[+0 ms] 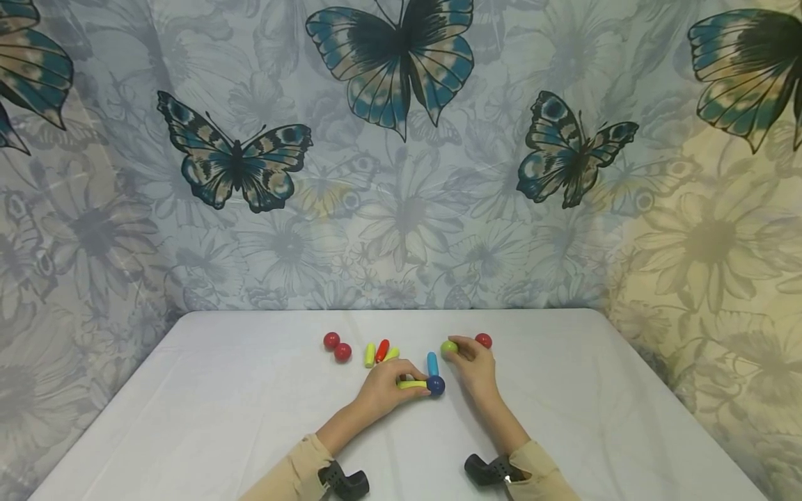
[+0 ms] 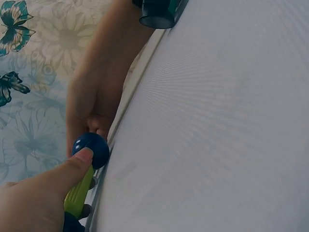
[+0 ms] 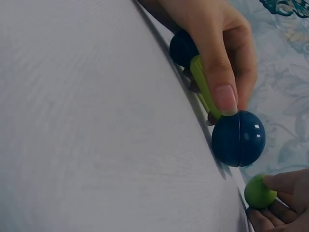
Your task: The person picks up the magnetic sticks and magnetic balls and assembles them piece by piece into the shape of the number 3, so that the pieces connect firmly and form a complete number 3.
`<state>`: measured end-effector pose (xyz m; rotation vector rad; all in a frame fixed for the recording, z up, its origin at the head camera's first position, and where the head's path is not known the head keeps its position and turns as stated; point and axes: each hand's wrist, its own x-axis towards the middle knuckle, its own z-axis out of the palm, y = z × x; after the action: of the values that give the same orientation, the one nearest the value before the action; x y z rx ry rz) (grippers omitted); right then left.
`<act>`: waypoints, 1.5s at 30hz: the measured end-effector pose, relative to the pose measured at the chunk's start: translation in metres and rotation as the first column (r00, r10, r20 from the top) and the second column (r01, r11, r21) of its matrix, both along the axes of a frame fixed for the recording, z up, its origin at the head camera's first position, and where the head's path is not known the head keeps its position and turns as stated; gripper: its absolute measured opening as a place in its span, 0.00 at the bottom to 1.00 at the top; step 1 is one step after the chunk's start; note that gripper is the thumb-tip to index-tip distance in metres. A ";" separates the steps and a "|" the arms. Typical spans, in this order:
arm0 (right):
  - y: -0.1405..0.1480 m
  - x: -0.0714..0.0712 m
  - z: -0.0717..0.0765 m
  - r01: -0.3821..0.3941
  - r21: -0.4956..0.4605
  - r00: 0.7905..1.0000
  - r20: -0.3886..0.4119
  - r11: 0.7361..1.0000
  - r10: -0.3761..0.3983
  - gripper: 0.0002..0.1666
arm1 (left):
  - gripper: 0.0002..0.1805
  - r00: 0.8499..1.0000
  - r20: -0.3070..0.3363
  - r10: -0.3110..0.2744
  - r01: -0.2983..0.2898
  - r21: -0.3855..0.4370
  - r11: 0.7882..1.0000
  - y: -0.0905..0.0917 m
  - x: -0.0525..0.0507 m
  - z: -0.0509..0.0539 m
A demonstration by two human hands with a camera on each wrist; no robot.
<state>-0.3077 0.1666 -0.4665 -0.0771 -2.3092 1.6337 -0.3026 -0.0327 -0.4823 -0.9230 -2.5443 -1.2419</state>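
My left hand [image 1: 383, 387] grips a yellow-green rod [image 1: 411, 384] that has a dark blue ball [image 1: 436, 385] at its right end. At the rod's other end sits a second dark blue ball [image 3: 182, 49], mostly covered by the hand in the head view. A light blue rod [image 1: 432, 363] stretches back behind the first blue ball; whether they are joined I cannot tell. Farther right, my right hand [image 1: 477, 370] pinches a green ball [image 1: 448, 348] between thumb and fingers. In the left wrist view that green ball is hidden.
Two red balls [image 1: 342, 353] lie at the back left of the white table [image 1: 250, 390]. Two yellow-green rods [image 1: 370, 355] and a red rod [image 1: 382, 350] lie just beyond the left hand. Another red ball [image 1: 483, 340] is behind the right hand. A butterfly-print curtain [image 1: 407, 209] hangs behind.
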 end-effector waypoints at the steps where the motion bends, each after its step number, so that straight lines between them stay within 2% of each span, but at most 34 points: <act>1: -0.001 -0.001 0.000 0.000 -0.001 1.000 0.003 1.000 0.000 0.19 | 0.11 1.000 0.003 0.001 -0.001 -0.002 1.000 0.000 0.000 0.000; 9: -0.010 -0.008 -0.001 -0.024 -0.061 1.000 0.016 0.998 0.025 0.20 | 0.11 1.000 0.018 0.002 -0.002 -0.001 1.000 0.000 -0.002 -0.001; 30: -0.020 -0.015 0.003 -0.042 -0.091 0.998 0.040 0.995 0.046 0.19 | 0.11 1.000 0.020 0.002 -0.002 0.002 1.000 0.000 0.000 0.001; 39: -0.024 -0.016 0.002 -0.030 -0.066 0.996 0.085 0.997 0.036 0.19 | 0.11 1.000 0.008 -0.006 0.006 0.006 1.000 0.000 0.000 0.002; 45: -0.025 -0.014 0.002 -0.048 -0.055 0.995 0.086 0.997 0.053 0.18 | 0.11 1.000 -0.014 -0.012 0.012 -0.003 1.000 0.000 -0.001 0.000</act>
<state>-0.3218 0.1420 -0.4643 -0.1053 -2.3507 1.7495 -0.3034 -0.0331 -0.4819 -0.9453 -2.5340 -1.2305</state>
